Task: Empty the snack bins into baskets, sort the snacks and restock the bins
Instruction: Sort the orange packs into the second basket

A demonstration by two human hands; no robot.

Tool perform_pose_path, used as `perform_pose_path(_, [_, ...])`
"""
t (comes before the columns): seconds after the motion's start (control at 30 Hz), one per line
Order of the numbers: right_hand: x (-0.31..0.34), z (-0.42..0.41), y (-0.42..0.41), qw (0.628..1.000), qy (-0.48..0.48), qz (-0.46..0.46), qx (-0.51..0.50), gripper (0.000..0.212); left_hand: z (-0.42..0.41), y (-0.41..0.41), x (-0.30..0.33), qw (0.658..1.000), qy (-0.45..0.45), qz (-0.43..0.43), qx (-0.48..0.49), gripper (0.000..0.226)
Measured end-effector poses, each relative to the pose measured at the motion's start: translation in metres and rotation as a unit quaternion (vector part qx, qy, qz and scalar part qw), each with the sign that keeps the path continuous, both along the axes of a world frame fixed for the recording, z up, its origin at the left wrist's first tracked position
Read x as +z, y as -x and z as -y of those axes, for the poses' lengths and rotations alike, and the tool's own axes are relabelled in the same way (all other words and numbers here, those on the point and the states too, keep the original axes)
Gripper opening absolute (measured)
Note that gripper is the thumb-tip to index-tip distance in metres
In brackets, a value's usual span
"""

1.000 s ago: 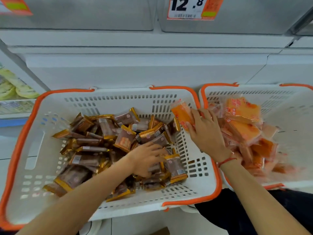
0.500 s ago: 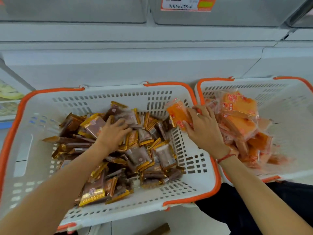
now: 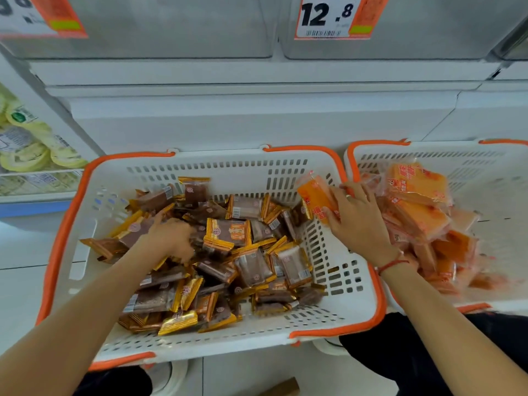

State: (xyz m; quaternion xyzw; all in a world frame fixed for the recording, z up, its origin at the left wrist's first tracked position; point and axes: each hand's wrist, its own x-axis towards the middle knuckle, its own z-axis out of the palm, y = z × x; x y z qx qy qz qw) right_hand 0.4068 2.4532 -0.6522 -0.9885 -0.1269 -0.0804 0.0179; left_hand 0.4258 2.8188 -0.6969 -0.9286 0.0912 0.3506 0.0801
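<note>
The brown-and-gold snack packets (image 3: 228, 252) heaped in the left basket (image 3: 337, 281) look light, crinkly and slippery; best pinched by a sealed end. The left hand (image 3: 168, 238) digs among them, fingers curled downward; whether its grip holds one I cannot tell. Farther off, the right hand (image 3: 357, 221) pinches an orange packet (image 3: 314, 198) at that basket's rim, beside the right basket (image 3: 428, 155) of orange ones.
</note>
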Motion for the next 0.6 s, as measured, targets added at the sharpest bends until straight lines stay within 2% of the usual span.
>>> perform_pose_path(0.03, [0.0,0.0,0.0,1.0,-0.002,0.003,0.0,0.038,0.012,-0.002,-0.004,0.997,0.04,0.045,0.05,0.044])
perform_pose_path(0.07, [-0.001,0.0,0.0,1.0,-0.005,0.007,0.001,0.038,0.027,-0.003,-0.01,0.988,0.066,0.09,0.105,0.049])
perform_pose_path(0.1, [-0.001,0.001,0.0,1.0,-0.008,0.011,0.0,0.04,0.046,-0.002,-0.016,0.978,0.081,0.103,0.165,0.066])
perform_pose_path(0.17, [-0.003,0.003,0.001,1.0,-0.008,0.012,-0.002,0.044,0.093,0.008,-0.031,0.947,0.126,0.057,0.29,0.098])
perform_pose_path(0.23, [-0.004,0.003,0.0,1.0,-0.007,0.009,-0.001,0.045,0.137,0.017,-0.042,0.922,0.183,0.05,0.337,0.105])
perform_pose_path(0.27, [-0.005,0.003,-0.002,1.0,-0.006,0.011,-0.001,0.045,0.154,0.022,-0.047,0.921,0.216,0.061,0.318,0.1])
perform_pose_path(0.33, [-0.005,0.003,-0.002,1.0,-0.006,0.017,-0.001,0.045,0.175,0.035,-0.053,0.938,0.273,0.052,0.209,0.079])
perform_pose_path(0.43, [-0.004,0.003,-0.002,1.0,-0.006,0.024,0.003,0.044,0.181,0.049,-0.056,0.957,0.278,-0.045,0.069,0.062])
perform_pose_path(0.5, [-0.003,0.002,0.0,1.0,-0.006,0.021,0.005,0.045,0.184,0.053,-0.054,0.951,0.291,-0.094,0.044,0.055])
perform_pose_path(0.6, [-0.002,0.002,-0.001,1.0,-0.005,0.024,0.003,0.044,0.188,0.064,-0.051,0.945,0.311,-0.083,-0.059,0.045])
